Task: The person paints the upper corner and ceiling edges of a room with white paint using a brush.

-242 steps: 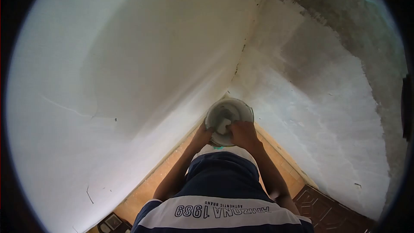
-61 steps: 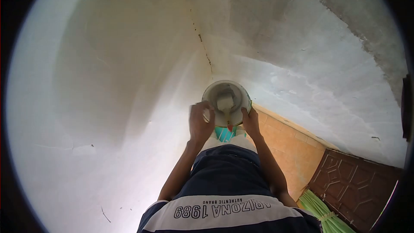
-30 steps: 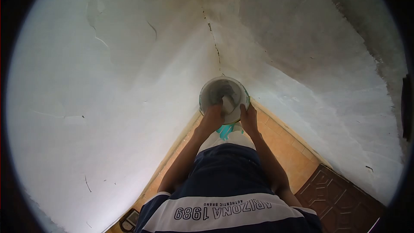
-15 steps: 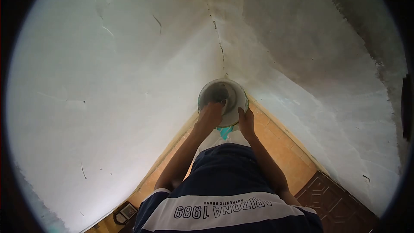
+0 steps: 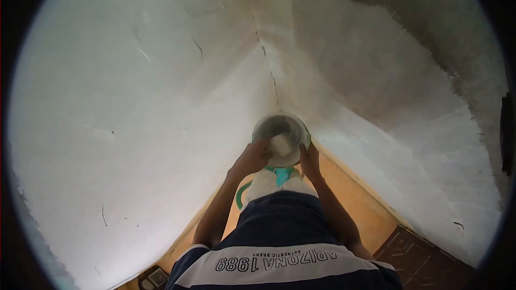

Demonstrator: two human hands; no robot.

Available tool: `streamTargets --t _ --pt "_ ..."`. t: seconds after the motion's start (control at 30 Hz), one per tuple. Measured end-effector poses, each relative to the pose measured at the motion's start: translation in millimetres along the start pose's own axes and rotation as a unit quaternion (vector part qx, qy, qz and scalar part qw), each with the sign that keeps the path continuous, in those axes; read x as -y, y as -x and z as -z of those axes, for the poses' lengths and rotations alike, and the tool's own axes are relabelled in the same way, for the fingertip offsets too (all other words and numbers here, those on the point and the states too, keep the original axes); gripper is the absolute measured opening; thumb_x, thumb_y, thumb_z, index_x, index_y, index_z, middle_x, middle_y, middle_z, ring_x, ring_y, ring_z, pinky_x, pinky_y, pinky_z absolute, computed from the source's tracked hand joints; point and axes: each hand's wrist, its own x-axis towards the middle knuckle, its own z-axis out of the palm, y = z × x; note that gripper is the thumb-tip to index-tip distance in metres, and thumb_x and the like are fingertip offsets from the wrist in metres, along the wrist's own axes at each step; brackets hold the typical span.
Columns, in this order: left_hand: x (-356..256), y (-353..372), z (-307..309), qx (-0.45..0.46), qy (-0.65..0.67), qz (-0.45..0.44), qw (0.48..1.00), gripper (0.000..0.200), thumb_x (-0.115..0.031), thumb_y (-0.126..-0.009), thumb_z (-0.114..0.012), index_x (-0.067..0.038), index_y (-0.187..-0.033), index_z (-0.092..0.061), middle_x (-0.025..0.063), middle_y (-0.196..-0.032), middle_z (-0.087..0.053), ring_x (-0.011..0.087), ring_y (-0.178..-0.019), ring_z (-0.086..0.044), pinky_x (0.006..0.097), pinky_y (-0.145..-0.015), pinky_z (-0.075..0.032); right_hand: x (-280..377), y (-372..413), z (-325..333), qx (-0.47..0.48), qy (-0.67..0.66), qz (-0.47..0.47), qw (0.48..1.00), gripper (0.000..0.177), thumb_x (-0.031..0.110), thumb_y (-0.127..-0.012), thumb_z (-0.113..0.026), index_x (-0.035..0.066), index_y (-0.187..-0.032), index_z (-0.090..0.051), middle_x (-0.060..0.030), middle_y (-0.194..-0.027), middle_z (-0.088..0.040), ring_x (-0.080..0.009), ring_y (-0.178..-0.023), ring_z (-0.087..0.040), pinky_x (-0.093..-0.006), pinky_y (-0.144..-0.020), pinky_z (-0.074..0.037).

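A round, pale bucket (image 5: 281,118) stands upright in front of my body, near the wall corner, its opening facing up. My right hand (image 5: 310,158) grips its right rim, with the thumb on the near side. At the left part of the opening, my left hand (image 5: 259,156) is closed on a pale, flat tool (image 5: 281,144) that reaches into the bucket. Only the tool's light blade shows clearly; its handle is hidden by my fingers. Grey material lies at the bottom of the bucket.
Two whitish plastered walls meet at a cracked corner line (image 5: 272,75) ahead. Orange floor tiles (image 5: 344,188) lie below. A dark brown patterned panel (image 5: 419,258) is at the lower right, and a green curved item (image 5: 241,196) shows beside my left forearm.
The bucket and both hands sit slightly lower in view. My left hand has moved from inside the bucket toward its left rim, and the tool's pale blade now shows broadly.
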Motion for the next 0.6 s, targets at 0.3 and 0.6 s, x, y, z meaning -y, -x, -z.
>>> streamTargets --t 0.3,0.6 --pt "-74.0 9.9 139.5 -0.103 0.084 -0.033 0.991 0.052 -0.023 -0.101 -0.060 -0.012 -0.149 -0.043 0.0095 -0.083 -0.068 0.0106 -0.075 -0.055 0.0302 -0.074 -0.047 -13.6 -26.5 23.4 -0.028 -0.183 -0.054 0.981 0.034 0.019 -0.097 -0.052 -0.003 -0.123 -0.058 -0.0090 -0.099 -0.066 -0.0173 -0.087 -0.064 -0.0335 -0.071 -0.055" --pt "-173.1 -61.1 306.1 -0.435 -0.033 -0.242 0.867 0.044 -0.024 -0.101 -0.058 -0.012 -0.142 -0.053 0.0183 -0.071 -0.056 0.0186 -0.060 -0.047 0.0339 -0.064 -0.047 67.7 -28.1 56.0 -0.026 -0.308 -0.050 0.950 0.035 0.021 -0.098 -0.053 -0.003 -0.123 -0.057 -0.0103 -0.104 -0.065 -0.0187 -0.090 -0.065 -0.0337 -0.073 -0.055"
